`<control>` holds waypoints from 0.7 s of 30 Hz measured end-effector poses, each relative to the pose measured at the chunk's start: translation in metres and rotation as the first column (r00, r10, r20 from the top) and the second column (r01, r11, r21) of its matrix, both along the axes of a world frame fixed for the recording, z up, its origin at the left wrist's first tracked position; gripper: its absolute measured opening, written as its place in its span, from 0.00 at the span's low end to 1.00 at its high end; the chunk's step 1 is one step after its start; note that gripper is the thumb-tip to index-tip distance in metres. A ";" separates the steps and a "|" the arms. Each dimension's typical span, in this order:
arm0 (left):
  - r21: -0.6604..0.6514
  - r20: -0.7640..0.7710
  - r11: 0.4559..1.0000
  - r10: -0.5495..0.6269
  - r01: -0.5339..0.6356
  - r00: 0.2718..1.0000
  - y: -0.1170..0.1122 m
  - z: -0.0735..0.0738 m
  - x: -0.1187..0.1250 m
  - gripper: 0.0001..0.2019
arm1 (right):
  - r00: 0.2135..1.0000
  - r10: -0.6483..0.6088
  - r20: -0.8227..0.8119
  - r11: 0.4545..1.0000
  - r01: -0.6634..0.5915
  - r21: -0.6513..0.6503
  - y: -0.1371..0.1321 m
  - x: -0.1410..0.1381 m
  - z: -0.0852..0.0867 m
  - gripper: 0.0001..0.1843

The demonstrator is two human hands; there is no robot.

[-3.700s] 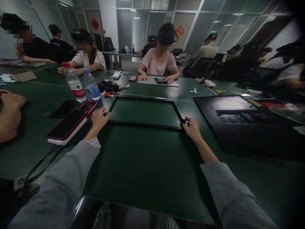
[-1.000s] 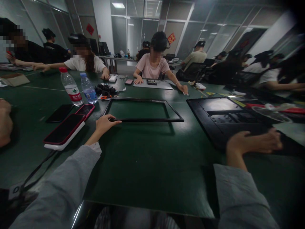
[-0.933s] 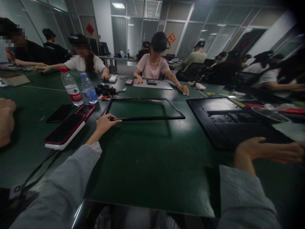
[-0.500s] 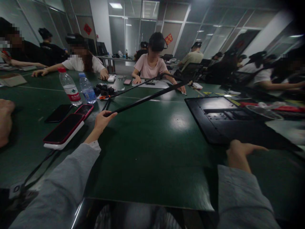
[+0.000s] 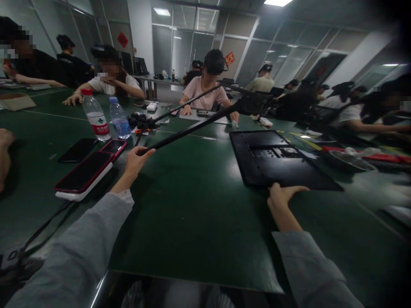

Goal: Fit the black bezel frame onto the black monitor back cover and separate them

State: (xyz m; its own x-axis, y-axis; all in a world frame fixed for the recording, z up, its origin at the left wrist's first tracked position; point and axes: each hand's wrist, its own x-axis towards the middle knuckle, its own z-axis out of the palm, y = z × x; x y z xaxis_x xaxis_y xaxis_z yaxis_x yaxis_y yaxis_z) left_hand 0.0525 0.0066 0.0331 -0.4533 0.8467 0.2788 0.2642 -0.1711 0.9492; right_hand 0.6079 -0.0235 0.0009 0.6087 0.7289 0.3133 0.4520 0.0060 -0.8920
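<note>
The left hand [image 5: 134,163] pinches a corner of a black frame [image 5: 192,129] between thumb and fingers, nearer the camera than the red-capped bottle [image 5: 97,122] and to its right, while the right hand [image 5: 283,203], thumb and forefinger spread, touches the near edge of a black panel [image 5: 279,171] well to the bottle's right; whether fingers close beneath cannot be told. Nearly level a second ago, the frame now slants upward away from the bottle, and the panel has moved closer to it. A blue-capped bottle [image 5: 120,121] stands just right of the red-capped one
</note>
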 end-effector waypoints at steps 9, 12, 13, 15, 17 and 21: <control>-0.002 -0.193 1.000 -0.017 0.017 0.981 -0.005 0.003 -0.006 0.27 | 0.852 0.310 -0.421 0.934 -0.355 -0.030 0.042 -0.014 -0.009 0.69; 0.018 -0.316 0.999 -0.022 0.029 0.949 -0.009 0.008 -0.003 0.25 | 0.794 0.465 -0.392 0.860 -0.511 -0.015 0.053 -0.014 -0.003 0.54; 0.028 -0.357 0.999 -0.017 0.029 0.934 -0.011 0.010 -0.001 0.24 | 0.827 0.452 -0.336 0.877 -0.480 -0.003 0.056 -0.013 -0.001 0.47; 0.041 -0.450 0.999 -0.001 0.022 0.893 -0.013 0.013 0.002 0.22 | 0.914 0.349 -0.209 0.937 -0.341 0.072 0.061 -0.010 0.004 0.35; 0.050 -0.546 0.999 0.010 0.020 0.838 -0.016 0.015 0.006 0.21 | 0.939 0.290 -0.184 0.951 -0.262 0.162 0.062 -0.008 0.012 0.28; 0.049 -0.673 0.997 -0.009 0.056 0.740 -0.020 0.018 0.012 0.21 | 0.789 0.473 -0.393 0.880 -0.442 0.173 0.052 -0.010 0.030 0.30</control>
